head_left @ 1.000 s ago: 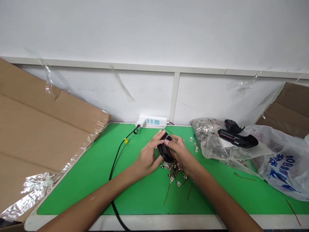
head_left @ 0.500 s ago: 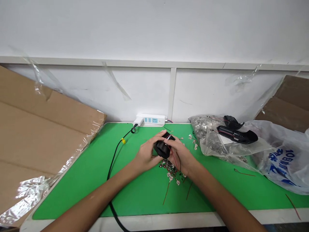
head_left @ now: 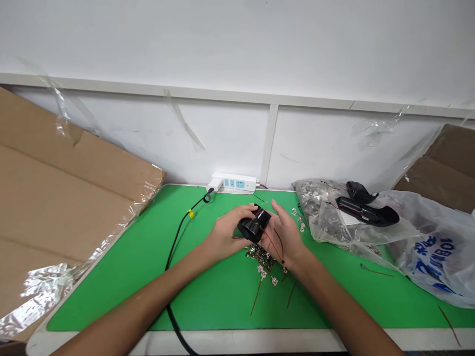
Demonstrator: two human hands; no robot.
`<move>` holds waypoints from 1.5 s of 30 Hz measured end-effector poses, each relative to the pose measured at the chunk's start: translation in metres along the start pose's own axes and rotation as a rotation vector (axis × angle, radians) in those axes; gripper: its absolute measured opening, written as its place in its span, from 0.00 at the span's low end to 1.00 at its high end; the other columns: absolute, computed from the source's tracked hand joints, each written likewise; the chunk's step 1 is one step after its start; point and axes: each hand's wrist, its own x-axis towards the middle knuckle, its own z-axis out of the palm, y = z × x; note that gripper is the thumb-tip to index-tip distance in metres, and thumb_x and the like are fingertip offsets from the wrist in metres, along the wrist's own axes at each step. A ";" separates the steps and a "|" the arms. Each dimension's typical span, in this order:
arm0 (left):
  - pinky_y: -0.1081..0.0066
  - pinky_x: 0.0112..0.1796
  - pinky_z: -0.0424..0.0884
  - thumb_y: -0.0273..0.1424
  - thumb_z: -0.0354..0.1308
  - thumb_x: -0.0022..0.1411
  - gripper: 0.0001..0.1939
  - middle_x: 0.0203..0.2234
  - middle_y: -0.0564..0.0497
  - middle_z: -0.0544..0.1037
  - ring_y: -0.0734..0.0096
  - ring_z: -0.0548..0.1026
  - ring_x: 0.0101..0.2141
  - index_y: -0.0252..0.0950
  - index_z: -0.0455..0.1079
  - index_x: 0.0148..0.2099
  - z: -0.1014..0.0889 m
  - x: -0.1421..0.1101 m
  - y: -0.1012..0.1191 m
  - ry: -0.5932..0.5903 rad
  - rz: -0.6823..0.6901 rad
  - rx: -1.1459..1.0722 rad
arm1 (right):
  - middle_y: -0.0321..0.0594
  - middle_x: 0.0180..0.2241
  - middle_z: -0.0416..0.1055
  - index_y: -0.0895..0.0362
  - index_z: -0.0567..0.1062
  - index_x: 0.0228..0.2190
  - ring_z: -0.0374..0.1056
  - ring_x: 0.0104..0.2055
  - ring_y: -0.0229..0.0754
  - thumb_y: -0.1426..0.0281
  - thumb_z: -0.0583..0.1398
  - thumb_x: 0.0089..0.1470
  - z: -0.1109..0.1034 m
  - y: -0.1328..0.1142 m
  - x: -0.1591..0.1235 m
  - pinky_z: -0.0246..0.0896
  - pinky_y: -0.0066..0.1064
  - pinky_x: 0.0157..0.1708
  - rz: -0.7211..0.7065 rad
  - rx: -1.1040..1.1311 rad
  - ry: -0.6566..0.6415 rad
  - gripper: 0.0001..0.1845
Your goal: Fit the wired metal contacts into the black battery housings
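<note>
A black plastic housing with a round, flared end is held above the green mat. My left hand is closed round its left side, with the thumb low and the fingers over the top. Along the other side lies my right hand, open, palm up and thumb raised off the part. Its fingertips are partly hidden behind the housing, and they may touch it. A red wire and a black wire trail from the housing across the right palm. Below the hands is a pile of small metal contact pieces, some with red wires.
A white power strip with a black cable sits against the wall. At right, two similar black housings rest on a clear bag of metal parts, beside a white plastic bag. Cardboard leans at left.
My right thumb has lifted off the housing and the right hand has opened beside it. The left hand keeps its grip. The camera view has tilted slightly.
</note>
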 end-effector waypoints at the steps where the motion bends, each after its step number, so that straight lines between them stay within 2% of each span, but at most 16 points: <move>1: 0.54 0.59 0.74 0.29 0.72 0.58 0.24 0.55 0.40 0.77 0.55 0.77 0.57 0.39 0.69 0.54 0.000 0.001 0.001 0.009 0.001 -0.010 | 0.45 0.37 0.78 0.54 0.74 0.48 0.76 0.42 0.51 0.41 0.56 0.58 0.000 -0.001 0.000 0.74 0.38 0.37 -0.002 -0.001 0.014 0.32; 5: 0.55 0.59 0.73 0.30 0.72 0.58 0.25 0.51 0.42 0.78 0.55 0.75 0.58 0.40 0.68 0.55 0.001 0.002 0.000 0.013 0.005 -0.037 | 0.47 0.36 0.78 0.56 0.75 0.48 0.76 0.41 0.52 0.39 0.55 0.58 0.003 -0.007 -0.003 0.74 0.39 0.36 -0.006 -0.021 0.029 0.35; 11: 0.55 0.55 0.74 0.35 0.72 0.59 0.21 0.49 0.43 0.78 0.53 0.75 0.57 0.39 0.70 0.51 -0.001 0.005 0.005 0.026 -0.043 -0.004 | 0.47 0.36 0.79 0.55 0.77 0.45 0.76 0.41 0.52 0.37 0.56 0.56 0.003 -0.008 -0.004 0.73 0.38 0.36 -0.027 -0.092 0.032 0.36; 16: 0.53 0.50 0.77 0.39 0.75 0.55 0.23 0.44 0.45 0.78 0.56 0.79 0.48 0.39 0.71 0.48 -0.010 0.015 0.010 0.214 -0.146 -0.023 | 0.42 0.36 0.79 0.53 0.75 0.45 0.75 0.35 0.46 0.39 0.57 0.58 -0.011 -0.002 0.003 0.71 0.35 0.34 -0.027 -0.055 0.035 0.31; 20: 0.57 0.43 0.81 0.39 0.75 0.54 0.23 0.44 0.44 0.78 0.57 0.79 0.46 0.39 0.72 0.48 -0.018 0.018 0.005 0.315 -0.238 -0.126 | 0.38 0.34 0.78 0.52 0.74 0.42 0.74 0.33 0.42 0.45 0.64 0.56 -0.025 -0.002 0.008 0.68 0.31 0.31 -0.048 -0.087 0.119 0.25; 23: 0.61 0.37 0.82 0.40 0.76 0.53 0.25 0.44 0.43 0.79 0.59 0.80 0.44 0.37 0.72 0.48 -0.019 0.018 -0.001 0.334 -0.283 -0.196 | 0.37 0.34 0.77 0.52 0.75 0.41 0.72 0.32 0.40 0.50 0.68 0.53 -0.031 -0.009 0.007 0.64 0.28 0.29 -0.117 -0.300 0.199 0.23; 26: 0.64 0.33 0.81 0.40 0.77 0.50 0.26 0.41 0.44 0.80 0.62 0.81 0.39 0.37 0.73 0.47 -0.017 0.017 -0.006 0.335 -0.344 -0.245 | 0.36 0.32 0.76 0.53 0.78 0.37 0.70 0.32 0.39 0.52 0.69 0.51 -0.034 -0.017 0.005 0.60 0.28 0.29 -0.158 -0.604 0.209 0.20; 30: 0.65 0.29 0.79 0.41 0.79 0.47 0.25 0.37 0.44 0.81 0.63 0.80 0.35 0.35 0.74 0.43 -0.014 0.016 -0.007 0.288 -0.433 -0.272 | 0.35 0.29 0.75 0.54 0.80 0.33 0.65 0.30 0.38 0.54 0.67 0.53 -0.038 -0.024 0.001 0.55 0.30 0.30 -0.166 -0.898 0.131 0.16; 34: 0.68 0.26 0.75 0.43 0.78 0.48 0.25 0.33 0.46 0.82 0.63 0.80 0.31 0.35 0.74 0.41 -0.014 0.016 -0.004 0.227 -0.502 -0.286 | 0.35 0.28 0.74 0.55 0.82 0.34 0.64 0.28 0.39 0.55 0.65 0.56 -0.040 -0.025 -0.004 0.51 0.31 0.29 -0.066 -1.195 0.020 0.16; 37: 0.68 0.28 0.74 0.44 0.77 0.49 0.23 0.32 0.46 0.83 0.63 0.80 0.32 0.35 0.74 0.39 -0.017 0.017 -0.002 0.194 -0.551 -0.281 | 0.37 0.30 0.76 0.54 0.83 0.35 0.67 0.31 0.41 0.57 0.64 0.57 -0.036 -0.026 -0.010 0.53 0.31 0.29 -0.030 -1.419 -0.015 0.14; 41: 0.65 0.34 0.76 0.46 0.76 0.50 0.24 0.35 0.46 0.84 0.61 0.81 0.36 0.36 0.75 0.40 -0.021 0.018 -0.001 0.134 -0.607 -0.242 | 0.38 0.32 0.77 0.54 0.80 0.37 0.69 0.32 0.43 0.58 0.64 0.58 -0.029 -0.024 -0.017 0.54 0.32 0.29 -0.027 -1.582 0.019 0.13; 45: 0.61 0.38 0.76 0.47 0.75 0.51 0.23 0.37 0.47 0.83 0.59 0.81 0.39 0.38 0.76 0.42 -0.024 0.017 -0.002 0.041 -0.539 -0.186 | 0.39 0.33 0.77 0.54 0.77 0.34 0.70 0.32 0.44 0.62 0.62 0.60 -0.029 -0.019 -0.020 0.53 0.32 0.30 -0.017 -1.714 0.025 0.09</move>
